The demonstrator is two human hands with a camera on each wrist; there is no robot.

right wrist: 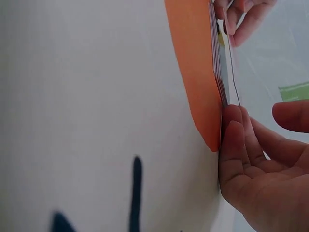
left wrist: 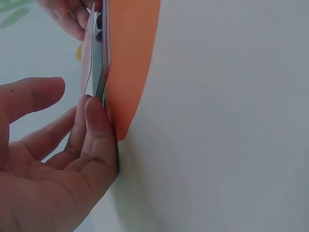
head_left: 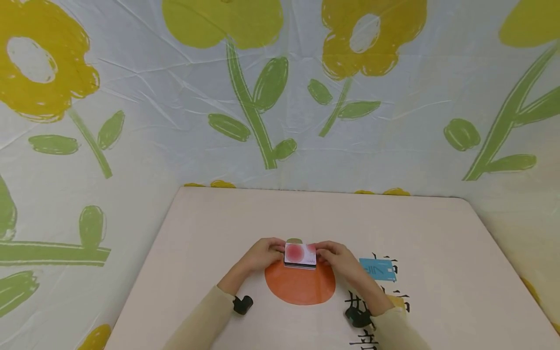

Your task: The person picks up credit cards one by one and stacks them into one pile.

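A pink-and-white card [head_left: 300,254] lies between both hands, over a thin stack of cards [left wrist: 107,43] on an orange printed disc [head_left: 299,290]. Both wrist views show a narrow gap between this top card and the stack below. My left hand [head_left: 263,253] holds the card's left end with curved fingertips; its thumb [left wrist: 36,96] stands apart from the card. At the right end, my right hand [head_left: 338,256] holds the card the same way, its thumb [right wrist: 292,115] also apart. The fingertips are low, beside the stack's ends.
On the pale tabletop [head_left: 218,218], a blue card [head_left: 377,270] lies over black printed characters on the right. A yellow piece [head_left: 397,301] is partly hidden by the right forearm. Flower-patterned cloth [head_left: 306,155] hangs behind and beside the table.
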